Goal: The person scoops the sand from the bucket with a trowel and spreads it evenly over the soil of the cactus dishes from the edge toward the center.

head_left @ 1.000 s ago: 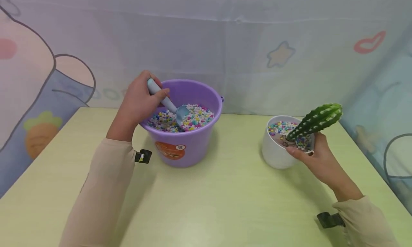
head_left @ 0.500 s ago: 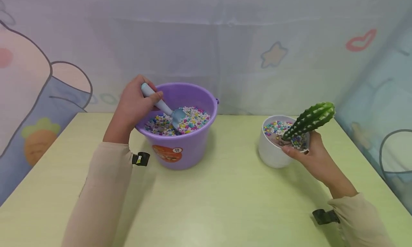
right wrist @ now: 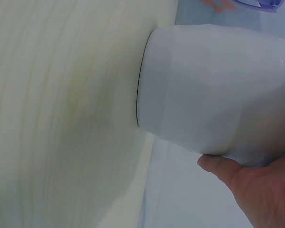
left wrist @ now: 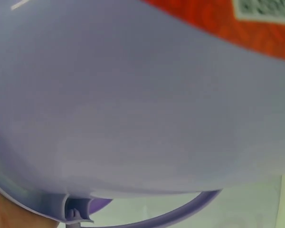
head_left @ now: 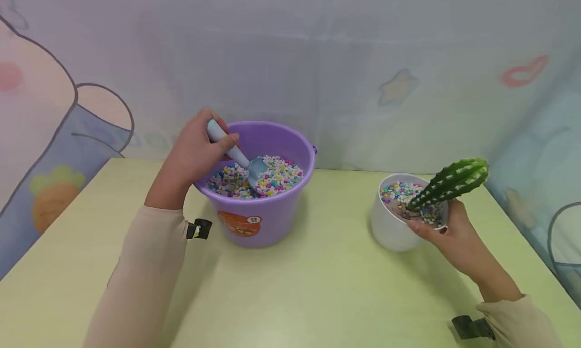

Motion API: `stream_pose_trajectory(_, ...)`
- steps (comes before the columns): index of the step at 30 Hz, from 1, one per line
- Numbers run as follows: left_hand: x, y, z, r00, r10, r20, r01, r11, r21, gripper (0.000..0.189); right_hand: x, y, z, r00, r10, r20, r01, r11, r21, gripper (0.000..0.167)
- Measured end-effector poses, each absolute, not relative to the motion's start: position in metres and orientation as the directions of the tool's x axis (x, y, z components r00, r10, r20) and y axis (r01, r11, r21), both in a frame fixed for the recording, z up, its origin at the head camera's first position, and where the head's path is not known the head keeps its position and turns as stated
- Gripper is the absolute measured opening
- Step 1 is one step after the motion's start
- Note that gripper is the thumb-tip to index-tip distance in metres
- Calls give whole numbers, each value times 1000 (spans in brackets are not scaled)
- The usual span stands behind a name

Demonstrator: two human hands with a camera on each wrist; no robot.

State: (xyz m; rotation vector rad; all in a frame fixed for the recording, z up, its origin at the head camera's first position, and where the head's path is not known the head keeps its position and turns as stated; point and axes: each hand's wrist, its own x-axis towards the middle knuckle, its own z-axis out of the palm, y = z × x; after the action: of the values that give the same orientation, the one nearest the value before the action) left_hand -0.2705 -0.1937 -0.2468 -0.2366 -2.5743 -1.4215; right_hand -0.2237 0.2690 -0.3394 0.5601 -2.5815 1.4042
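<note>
My left hand (head_left: 192,146) grips the handle of a small blue toy shovel (head_left: 257,170). Its blade dips into colourful pebbles (head_left: 286,174) inside a purple bucket (head_left: 279,222). In the left wrist view the bucket's pale wall (left wrist: 133,104) fills most of the picture, and the shovel is out of sight. On the right, my right hand (head_left: 458,242) holds the rim of a white pot (head_left: 390,232), thumb over the near edge. A green cactus (head_left: 449,184) leans right out of the pot, with pebbles around part of its base. The right wrist view shows the pot's base on the table.
Both containers stand on a pale yellow-green table (head_left: 290,287), the bucket left of the pot. A printed cloth backdrop (head_left: 272,60) hangs right behind the table and along its right side. The bucket's purple bail handle (left wrist: 171,218) shows in the left wrist view.
The head view has shifted slightly. Both hands keep their hold, and the shovel, bucket, pot and cactus stay in nearly the same places relative to each other.
</note>
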Motion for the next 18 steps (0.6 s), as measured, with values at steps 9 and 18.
stream_pose_trajectory(9,-266,-192,-245,-969,51,240,230,530,816,23,-220,268,-340,-920,-249,302,-388,471,-792,64)
stream_pose_trajectory(18,-266,-192,-241,-975,71,210,213,565,797,30,-221,267,-337,-919,-240,313,-393,495,-775,61)
